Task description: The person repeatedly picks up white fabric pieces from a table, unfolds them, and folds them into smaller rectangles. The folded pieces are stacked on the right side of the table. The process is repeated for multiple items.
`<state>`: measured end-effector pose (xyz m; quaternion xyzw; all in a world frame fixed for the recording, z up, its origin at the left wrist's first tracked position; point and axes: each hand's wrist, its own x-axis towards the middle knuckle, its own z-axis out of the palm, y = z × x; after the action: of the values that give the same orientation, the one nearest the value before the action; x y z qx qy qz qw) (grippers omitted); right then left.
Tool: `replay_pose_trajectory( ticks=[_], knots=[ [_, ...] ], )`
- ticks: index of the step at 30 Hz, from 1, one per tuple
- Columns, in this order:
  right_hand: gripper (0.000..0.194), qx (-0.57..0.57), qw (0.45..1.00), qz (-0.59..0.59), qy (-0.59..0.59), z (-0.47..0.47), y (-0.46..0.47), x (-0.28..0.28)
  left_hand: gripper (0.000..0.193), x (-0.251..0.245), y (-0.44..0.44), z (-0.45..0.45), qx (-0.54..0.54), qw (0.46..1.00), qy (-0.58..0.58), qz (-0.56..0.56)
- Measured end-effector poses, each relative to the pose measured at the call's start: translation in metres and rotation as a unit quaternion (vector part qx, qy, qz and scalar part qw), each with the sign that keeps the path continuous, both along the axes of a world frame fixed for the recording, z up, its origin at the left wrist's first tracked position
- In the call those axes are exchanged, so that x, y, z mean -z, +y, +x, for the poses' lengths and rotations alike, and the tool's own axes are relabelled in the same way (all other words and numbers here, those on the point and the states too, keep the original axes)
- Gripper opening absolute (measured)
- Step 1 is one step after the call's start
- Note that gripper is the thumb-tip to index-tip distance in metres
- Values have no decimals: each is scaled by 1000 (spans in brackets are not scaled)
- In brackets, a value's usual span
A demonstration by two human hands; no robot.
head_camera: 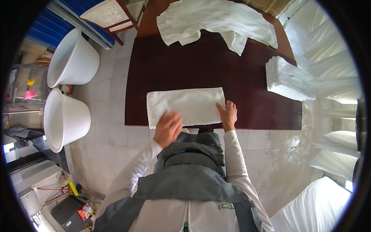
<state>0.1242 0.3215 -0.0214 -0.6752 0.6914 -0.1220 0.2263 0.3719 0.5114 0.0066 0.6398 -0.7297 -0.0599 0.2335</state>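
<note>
A white terry towel [188,105], folded into a rectangle, lies at the front edge of the dark wooden table [200,69]. Blurred by motion, my left hand [169,127] is over its front left part; whether it presses on the cloth cannot be told. My right hand [228,115] rests at the towel's right edge, thumb on the cloth and fingers spread along the side. Towards the right edge of the table stands a stack of folded white towels [289,78]. Loose, unfolded white towels [217,20] lie in a heap across the far end.
Two large white plastic tubs [71,119] stand left of the table, near a metal rack [17,84]. An upholstered chair [107,16] is at the far left. White sheets or curtains [333,66] hang along the right. Grey tiles [113,150] cover the floor.
</note>
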Motion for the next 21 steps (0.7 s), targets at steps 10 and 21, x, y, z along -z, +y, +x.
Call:
replay_pose_trajectory(
  ticks=[10,21],
  knots=[
    [75,-9,980,192,-50,9,2,9,48,124,10,90,-439,892,-109,20],
    [39,-35,860,2,-509,-145,-117,-75,44,-18,-196,-10,-162,863,477,43]
  ],
)
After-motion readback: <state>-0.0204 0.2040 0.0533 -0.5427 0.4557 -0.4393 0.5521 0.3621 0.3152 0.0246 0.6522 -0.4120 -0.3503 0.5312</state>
